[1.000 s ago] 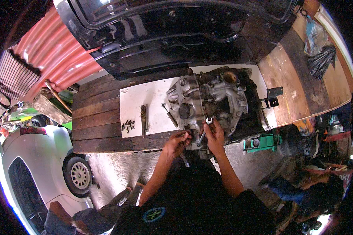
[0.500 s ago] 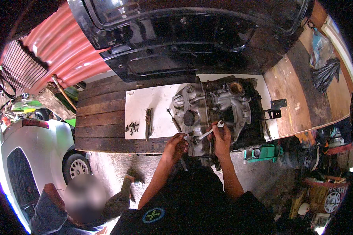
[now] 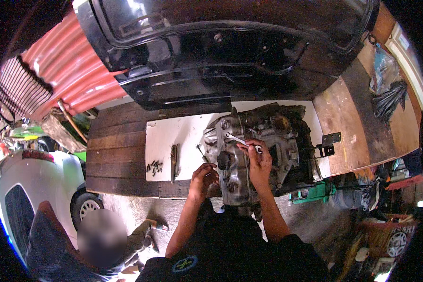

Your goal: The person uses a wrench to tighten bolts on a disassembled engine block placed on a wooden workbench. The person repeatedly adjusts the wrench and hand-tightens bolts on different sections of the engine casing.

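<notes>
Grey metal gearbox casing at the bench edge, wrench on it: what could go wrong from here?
1. The grey metal gearbox casing overhangs the near edge of the wooden bench; a hard pull could shift it toward the person.
2. The right hand holds the silver wrench near one end; a slip could drive knuckles into the casing.
3. The small dark bolts lie loose and could roll off.

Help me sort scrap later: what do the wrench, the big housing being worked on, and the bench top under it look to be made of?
The wrench in the right hand looks like bright plated steel: silvery and shiny. The housing seems to be cast metal, likely aluminium: dull grey, ribbed, grimy. The bench top is dark wooden planks with visible seams, partly covered by a white sheet whose material is unclear.
</notes>
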Motion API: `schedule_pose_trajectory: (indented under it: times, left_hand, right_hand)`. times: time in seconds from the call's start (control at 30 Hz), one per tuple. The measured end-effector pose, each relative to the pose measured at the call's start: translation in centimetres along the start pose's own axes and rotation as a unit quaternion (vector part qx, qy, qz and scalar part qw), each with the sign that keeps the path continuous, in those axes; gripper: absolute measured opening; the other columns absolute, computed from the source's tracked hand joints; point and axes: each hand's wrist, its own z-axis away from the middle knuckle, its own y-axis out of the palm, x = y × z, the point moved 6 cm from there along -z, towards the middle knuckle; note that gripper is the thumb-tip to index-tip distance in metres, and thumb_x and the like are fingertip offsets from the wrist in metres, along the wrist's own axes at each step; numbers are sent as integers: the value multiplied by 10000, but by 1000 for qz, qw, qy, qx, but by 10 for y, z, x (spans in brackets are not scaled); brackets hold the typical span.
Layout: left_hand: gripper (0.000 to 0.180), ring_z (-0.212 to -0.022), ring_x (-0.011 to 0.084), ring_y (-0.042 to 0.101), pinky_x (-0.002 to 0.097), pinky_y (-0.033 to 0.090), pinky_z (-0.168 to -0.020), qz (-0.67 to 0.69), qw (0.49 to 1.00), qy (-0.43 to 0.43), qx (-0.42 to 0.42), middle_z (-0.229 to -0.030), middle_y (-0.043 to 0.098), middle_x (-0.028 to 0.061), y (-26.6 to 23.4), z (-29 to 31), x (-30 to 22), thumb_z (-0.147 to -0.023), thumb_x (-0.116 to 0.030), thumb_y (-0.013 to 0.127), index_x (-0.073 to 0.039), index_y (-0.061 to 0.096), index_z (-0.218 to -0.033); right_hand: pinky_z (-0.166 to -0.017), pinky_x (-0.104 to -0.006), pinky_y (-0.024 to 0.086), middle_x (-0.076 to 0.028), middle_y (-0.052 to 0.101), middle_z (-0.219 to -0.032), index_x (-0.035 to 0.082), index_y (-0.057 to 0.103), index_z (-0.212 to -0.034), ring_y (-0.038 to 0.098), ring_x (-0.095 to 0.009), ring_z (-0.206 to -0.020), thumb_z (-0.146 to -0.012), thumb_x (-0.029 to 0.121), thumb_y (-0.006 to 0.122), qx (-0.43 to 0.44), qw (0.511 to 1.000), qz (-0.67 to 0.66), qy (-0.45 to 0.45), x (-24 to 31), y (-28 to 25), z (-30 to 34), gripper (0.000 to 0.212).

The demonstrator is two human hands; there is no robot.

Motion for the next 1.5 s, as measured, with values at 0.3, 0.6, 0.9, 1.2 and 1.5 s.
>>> schedule_pose_trajectory:
  times: [0.3, 0.6, 0.9, 1.2, 1.5]
  left_hand:
    - [242, -687, 199, 604, 317, 481, -653, -116, 989, -23, 83, -822, 625, 112, -9, -63, -54, -931, -194, 502, 7, 580, -1039]
    - [220, -886, 167, 630, 298, 493, -805, -284, 941, 120, 141, -982, 672, 98, 10, -118, -82, -925, -117, 587, 19, 627, -1093]
    - [169, -751, 156, 657, 272, 501, -711, -396, 892, 207, 71, -847, 709, 109, 40, -143, -88, -846, -106, 691, 13, 695, -966]
    - [96, -710, 163, 656, 288, 503, -677, -426, 878, 210, 60, -790, 706, 107, 39, -159, -87, -775, -48, 736, 0, 712, -855]
    - [222, -750, 199, 654, 300, 498, -700, -421, 857, 263, 141, -825, 686, 135, 33, -188, -73, -734, 0, 726, 22, 648, -940]
  right_hand:
    - [-808, -364, 477, -125, 658, -908, 33, 628, -964, 634, -282, -849, -931, 151, 556, -101, 971, 216, -33, -20, 15, -23, 142]
    - [-716, -300, 536, -125, 645, -905, -37, 613, -974, 682, -201, -818, -941, 54, 533, -102, 927, 358, -48, 0, 40, -37, 125]
    - [-669, -301, 515, -133, 642, -877, -17, 621, -957, 669, -218, -791, -925, 64, 555, -103, 896, 430, -38, 0, 48, -39, 110]
    - [-711, -340, 512, -138, 626, -963, 15, 617, -986, 657, -279, -838, -906, 72, 580, -105, 912, 397, -17, -7, 61, -31, 105]
    - [-766, -379, 515, -141, 606, -1004, 55, 627, -1016, 623, -326, -901, -825, 61, 662, -33, 894, 442, -55, 7, 78, -31, 195]
